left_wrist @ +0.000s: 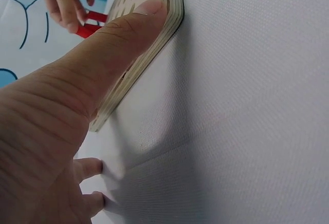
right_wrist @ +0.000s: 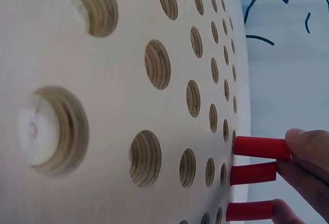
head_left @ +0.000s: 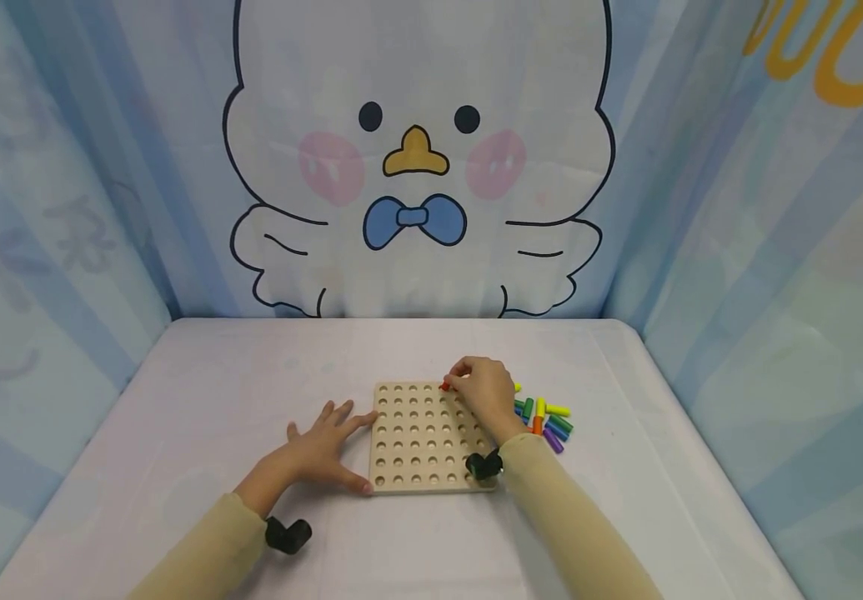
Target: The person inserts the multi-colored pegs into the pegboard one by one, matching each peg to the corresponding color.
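A square wooden peg board (head_left: 431, 491) with rows of round holes lies on the table. My right hand (head_left: 484, 390) reaches over its far right part and pinches a red peg (right_wrist: 261, 148) between thumb and finger. That peg's end is right at a far-row hole. Beside it, a second red peg (right_wrist: 253, 173) and a third red peg (right_wrist: 250, 210) stand upright in the same row, partly overlapped by fingers. My left hand (head_left: 322, 450) is spread at the board's left side, thumb on the near corner and a fingertip at the edge further up.
Loose pegs lie in a pile right of the board, among them a yellow peg (head_left: 557, 411), a purple peg (head_left: 554, 441) and several green, blue and orange ones. A white cloth covers the table (head_left: 251, 375). A printed curtain (head_left: 416, 275) hangs behind it.
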`<action>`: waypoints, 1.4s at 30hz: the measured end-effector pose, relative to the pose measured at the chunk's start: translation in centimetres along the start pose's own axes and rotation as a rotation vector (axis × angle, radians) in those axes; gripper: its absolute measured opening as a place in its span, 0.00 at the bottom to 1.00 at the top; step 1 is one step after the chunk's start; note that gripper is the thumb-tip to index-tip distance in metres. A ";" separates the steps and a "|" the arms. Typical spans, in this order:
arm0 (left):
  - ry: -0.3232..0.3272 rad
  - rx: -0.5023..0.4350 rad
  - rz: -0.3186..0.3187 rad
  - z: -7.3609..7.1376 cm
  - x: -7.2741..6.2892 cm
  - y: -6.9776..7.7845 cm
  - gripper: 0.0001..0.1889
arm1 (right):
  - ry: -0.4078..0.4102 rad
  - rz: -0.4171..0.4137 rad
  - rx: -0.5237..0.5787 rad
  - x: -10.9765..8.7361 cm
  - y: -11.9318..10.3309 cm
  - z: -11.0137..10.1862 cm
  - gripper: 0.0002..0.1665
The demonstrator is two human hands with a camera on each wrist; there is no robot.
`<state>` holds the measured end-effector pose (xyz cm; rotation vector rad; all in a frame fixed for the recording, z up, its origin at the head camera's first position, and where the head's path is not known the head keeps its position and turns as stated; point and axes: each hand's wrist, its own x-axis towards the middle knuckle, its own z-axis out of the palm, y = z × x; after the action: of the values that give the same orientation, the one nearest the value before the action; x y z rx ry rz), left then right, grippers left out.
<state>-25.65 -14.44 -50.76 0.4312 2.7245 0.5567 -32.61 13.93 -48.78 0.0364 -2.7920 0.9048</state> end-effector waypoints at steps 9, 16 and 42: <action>-0.006 -0.012 -0.002 0.2 0.1 0.2 0.63 | -0.009 -0.037 -0.009 -0.1 0.1 0.4 0.09; -0.006 -0.007 0.007 0.5 0.2 0.2 0.62 | -0.016 -0.051 -0.057 -0.3 0.3 0.8 0.08; -0.007 -0.003 -0.006 0.2 0.0 0.0 0.62 | 0.068 -0.109 -0.040 -0.5 1.9 0.0 0.06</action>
<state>-25.58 -14.34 -50.90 0.4230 2.7173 0.5564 -32.26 15.49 -49.97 0.1482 -2.7150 0.8093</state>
